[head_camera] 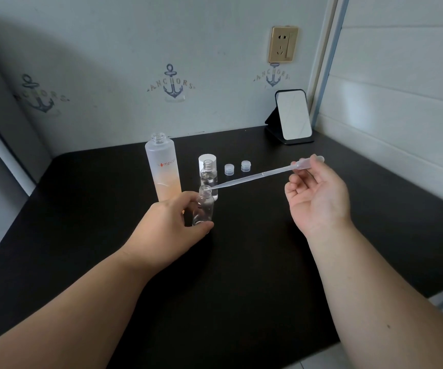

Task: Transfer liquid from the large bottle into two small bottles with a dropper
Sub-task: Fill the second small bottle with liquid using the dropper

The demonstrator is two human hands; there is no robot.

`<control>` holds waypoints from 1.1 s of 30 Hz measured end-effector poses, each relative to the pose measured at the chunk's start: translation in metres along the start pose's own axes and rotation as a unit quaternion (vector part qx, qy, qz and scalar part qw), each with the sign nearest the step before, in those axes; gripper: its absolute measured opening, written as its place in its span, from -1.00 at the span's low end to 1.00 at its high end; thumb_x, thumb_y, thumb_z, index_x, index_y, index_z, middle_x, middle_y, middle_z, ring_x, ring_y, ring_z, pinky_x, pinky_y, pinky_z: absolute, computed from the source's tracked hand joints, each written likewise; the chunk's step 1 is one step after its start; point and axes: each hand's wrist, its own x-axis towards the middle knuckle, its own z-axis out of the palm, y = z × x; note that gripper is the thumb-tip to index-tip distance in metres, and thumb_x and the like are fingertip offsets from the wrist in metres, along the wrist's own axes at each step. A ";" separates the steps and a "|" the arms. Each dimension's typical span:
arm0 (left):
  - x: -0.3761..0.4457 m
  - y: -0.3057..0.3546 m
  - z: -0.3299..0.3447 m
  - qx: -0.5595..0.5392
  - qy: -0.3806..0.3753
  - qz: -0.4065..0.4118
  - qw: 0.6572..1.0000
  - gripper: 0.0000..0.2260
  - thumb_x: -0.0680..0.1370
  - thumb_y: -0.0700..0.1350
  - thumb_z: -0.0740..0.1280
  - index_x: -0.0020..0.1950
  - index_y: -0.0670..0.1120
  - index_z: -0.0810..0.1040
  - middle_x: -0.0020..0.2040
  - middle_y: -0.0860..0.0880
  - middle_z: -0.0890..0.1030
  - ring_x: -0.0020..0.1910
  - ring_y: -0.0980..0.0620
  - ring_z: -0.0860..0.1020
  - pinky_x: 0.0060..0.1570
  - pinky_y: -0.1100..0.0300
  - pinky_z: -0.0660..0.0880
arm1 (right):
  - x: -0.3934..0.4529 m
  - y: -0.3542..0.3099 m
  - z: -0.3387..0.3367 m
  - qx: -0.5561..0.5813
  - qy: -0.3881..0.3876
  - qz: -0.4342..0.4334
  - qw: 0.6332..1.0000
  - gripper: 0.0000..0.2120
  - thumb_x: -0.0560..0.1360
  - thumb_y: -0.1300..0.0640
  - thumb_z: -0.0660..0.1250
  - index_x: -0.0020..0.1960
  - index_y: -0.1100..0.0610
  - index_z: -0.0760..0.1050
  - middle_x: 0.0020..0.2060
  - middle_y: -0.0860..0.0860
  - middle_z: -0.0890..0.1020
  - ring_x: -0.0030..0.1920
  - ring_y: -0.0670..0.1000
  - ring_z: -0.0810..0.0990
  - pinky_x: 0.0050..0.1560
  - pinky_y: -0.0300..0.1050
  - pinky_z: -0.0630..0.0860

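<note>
Clear plastic: 2 small bottles (204,206), 2 caps (237,167), 1 dropper (255,177), 2 hands (167,222) each gripping 1.

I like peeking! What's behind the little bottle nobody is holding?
A white cap stands behind the unheld small bottle. The bottle covers the cap's lower part, so that stays hidden.

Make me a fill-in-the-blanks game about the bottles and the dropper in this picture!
1. The dropper is held by the ____ hand.
2. The left hand grips a small ____.
3. The dropper's tip is at that bottle's ____.
4. The large bottle has ____ cap on it.

Missing words: right; bottle; mouth; no
</note>
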 end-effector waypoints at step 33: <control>-0.003 -0.002 -0.003 0.017 0.010 0.044 0.999 -0.68 0.42 0.14 0.49 0.16 0.28 0.58 -0.12 0.24 0.60 -0.12 0.24 0.57 -0.19 0.41 0.45 | 0.003 0.000 -0.003 0.012 0.018 0.000 1.000 -0.69 0.61 0.22 0.34 -0.26 0.10 0.72 -0.30 0.02 0.66 -0.47 -0.07 0.41 -0.39 -0.26 0.42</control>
